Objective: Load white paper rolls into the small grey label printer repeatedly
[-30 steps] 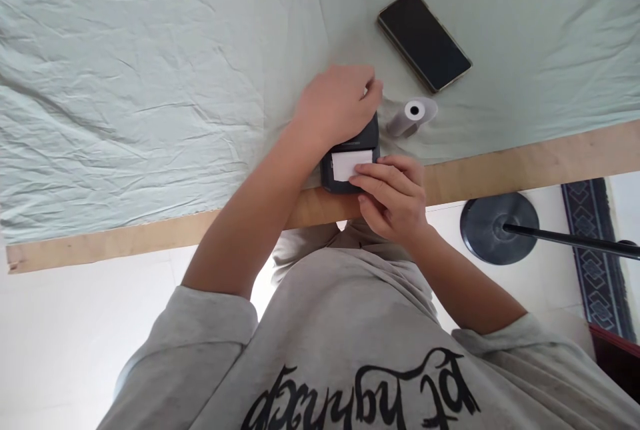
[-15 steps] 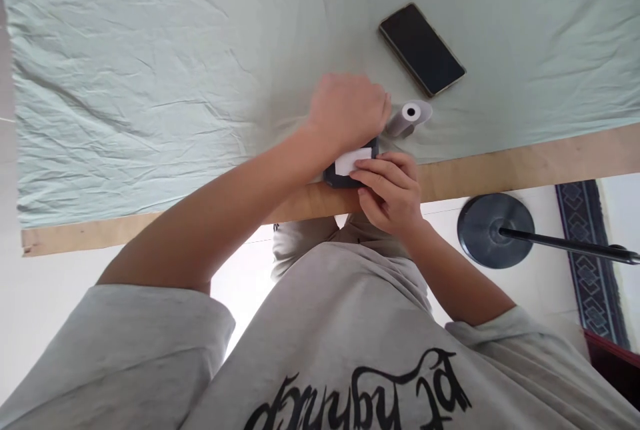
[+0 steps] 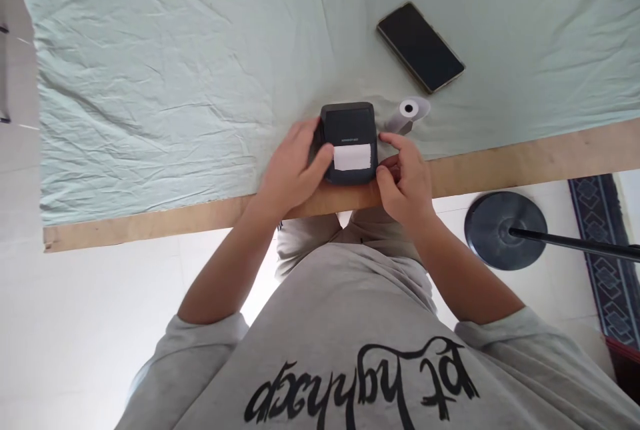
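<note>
A small black portable receipt printer (image 3: 348, 125) lies at the table's near edge, with a short white strip of paper (image 3: 353, 158) across its front part. My left hand (image 3: 295, 167) grips the printer's left side, its thumb near the left end of the paper strip. From the right, my right hand (image 3: 406, 177) holds the printer's other side between bent fingers and thumb. Just beyond my right fingertips, a roll of white thermal paper (image 3: 409, 109) lies with its dark core facing up and its loose end curling out.
A dark smartphone (image 3: 421, 47) lies farther back on the pale green cloth (image 3: 165, 70). A bare wooden strip (image 3: 165, 219) runs along the table's front edge. Below on the right stand a round black base with a pole (image 3: 505, 230) and a patterned dark rug (image 3: 607, 270).
My left hand has come down from over the printer to its left side, uncovering the lid. My right hand has shifted from the paper strip to the printer's right side.
</note>
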A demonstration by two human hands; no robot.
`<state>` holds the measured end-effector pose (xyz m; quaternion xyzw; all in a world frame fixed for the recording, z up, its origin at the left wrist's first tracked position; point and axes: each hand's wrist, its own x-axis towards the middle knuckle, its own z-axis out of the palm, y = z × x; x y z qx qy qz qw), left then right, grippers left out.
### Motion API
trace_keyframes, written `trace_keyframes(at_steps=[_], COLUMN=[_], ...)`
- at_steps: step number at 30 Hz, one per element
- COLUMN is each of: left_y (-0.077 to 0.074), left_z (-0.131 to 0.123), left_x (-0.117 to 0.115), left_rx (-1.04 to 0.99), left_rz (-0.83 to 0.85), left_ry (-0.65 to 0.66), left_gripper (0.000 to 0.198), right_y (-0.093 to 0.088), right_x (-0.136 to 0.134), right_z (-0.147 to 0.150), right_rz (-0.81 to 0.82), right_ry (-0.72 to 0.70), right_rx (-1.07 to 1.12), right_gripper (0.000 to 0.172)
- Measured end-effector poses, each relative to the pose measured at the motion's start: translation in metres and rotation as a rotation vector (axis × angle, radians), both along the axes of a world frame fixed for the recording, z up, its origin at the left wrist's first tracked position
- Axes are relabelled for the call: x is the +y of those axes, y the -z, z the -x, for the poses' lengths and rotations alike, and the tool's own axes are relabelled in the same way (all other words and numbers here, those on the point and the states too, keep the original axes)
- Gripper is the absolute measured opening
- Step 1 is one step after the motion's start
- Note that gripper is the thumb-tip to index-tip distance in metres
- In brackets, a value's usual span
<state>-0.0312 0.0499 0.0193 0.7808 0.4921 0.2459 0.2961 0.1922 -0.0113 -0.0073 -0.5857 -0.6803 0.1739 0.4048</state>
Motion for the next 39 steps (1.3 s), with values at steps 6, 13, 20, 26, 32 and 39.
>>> trace_keyframes(at_steps=[6, 13, 20, 26, 32, 39], left_y=[0.006, 0.016, 0.016, 0.012, 0.005, 0.016], left_z=[0.000, 0.002, -0.001, 0.004, 0.015, 0.019], left_x=[-0.033, -0.031, -0.048, -0.047, -0.039, -0.043], left_rx=[0.179, 0.205, 0.191, 0.145, 0.111, 0.155], left_rz=[0.034, 0.000, -0.036, -0.023, -0.008, -0.018], left_ry=[0.058, 0.033, 0.002, -0.007, -0.014, 0.030], left_gripper=[0.106, 0.104, 0.105, 0.105, 0.099, 0.110], right_y=[-0.001, -0.012, -0.023, -0.026, -0.024, -0.017], right_x=[0.006, 0.014, 0.003, -0.001, 0.004, 0.001], right_z=[-0.004, -0.008, -0.005, 0.000, 0.010, 0.013], right_rz=[0.183, 0.342, 0.374, 0.366, 0.349, 0.410], right_ry=[-0.056, -0.092, -0.122, -0.093, -0.075, -0.034], right_rx=[-0.048, 0.088, 0.065, 0.057, 0.163, 0.157], right_gripper=[0.058, 0.053, 0.061, 0.056, 0.053, 0.056])
